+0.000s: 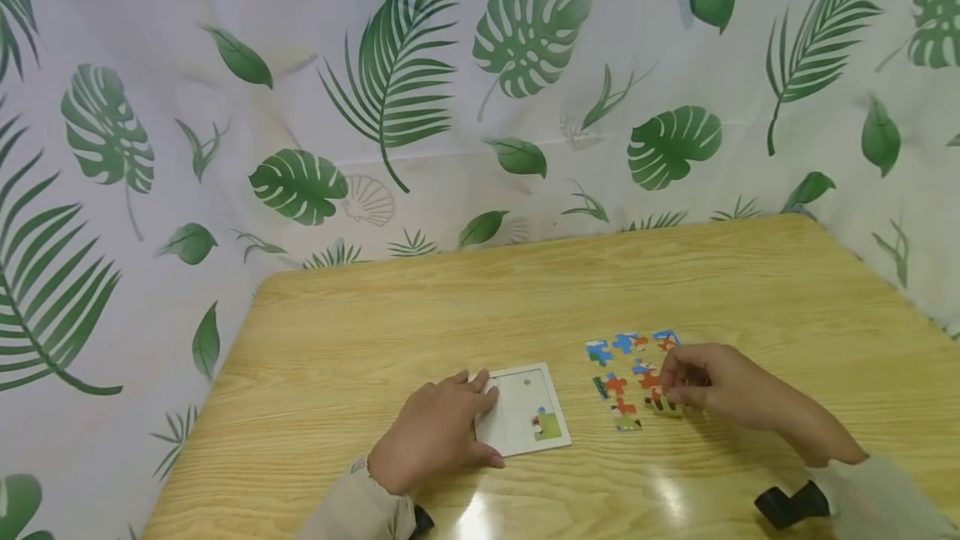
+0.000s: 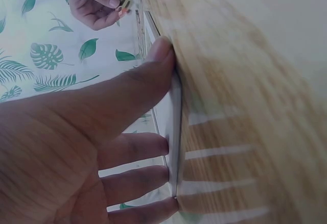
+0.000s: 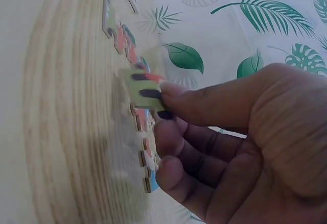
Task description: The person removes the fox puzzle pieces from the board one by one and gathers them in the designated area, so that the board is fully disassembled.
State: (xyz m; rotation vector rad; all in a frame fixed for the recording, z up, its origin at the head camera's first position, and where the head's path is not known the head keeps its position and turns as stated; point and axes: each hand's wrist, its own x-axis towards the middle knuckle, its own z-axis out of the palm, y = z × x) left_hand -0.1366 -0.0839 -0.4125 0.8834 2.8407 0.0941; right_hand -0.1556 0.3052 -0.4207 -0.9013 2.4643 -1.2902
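My left hand (image 1: 438,423) rests on the left part of a white puzzle board (image 1: 513,415), thumb at its near edge and fingers spread over its surface. In the left wrist view those fingers (image 2: 135,175) reach the board's edge, fairly straight. One green puzzle piece (image 1: 549,426) lies in the board's near right corner. Between thumb and fingertips, my right hand (image 1: 712,377) pinches another piece, green with dark stripes and a bit of red (image 3: 143,91). It is held tilted above the table, by the loose pieces (image 1: 615,384), some of which the hand covers.
Several loose pieces in blue, red and green lie in loose rows right of the board. The wooden table (image 1: 360,340) meets a white leaf-printed cloth (image 1: 442,190) at its back and sides. A black strap (image 1: 791,505) is at my right wrist.
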